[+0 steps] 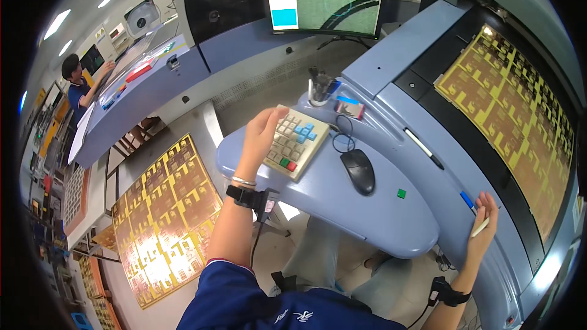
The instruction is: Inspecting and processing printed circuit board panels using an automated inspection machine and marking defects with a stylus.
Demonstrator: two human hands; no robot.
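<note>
My left hand (262,134) lies along the left side of a beige keypad (304,140) with grey, blue, green and red keys. Its fingers are stretched out, with the tips by the upper keys. At the machine's edge, my right hand (482,225) is closed around a white pen-like stick (480,227). Just beyond it shows a blue-capped marker (468,201), partly hidden by the fingers. On the blue-grey shelf (397,226), a black mouse (358,172) sits right of the keypad. Patterned gold-coloured panel (507,110) rests on the machine bed at right.
A white marker with a black cap (423,148) lies in the machine's ledge. Behind the keypad stand a pen cup (319,93) and a small box (350,107). A monitor (336,3) is ahead. Another gold panel (168,220) leans at left; a person (76,85) works farther off.
</note>
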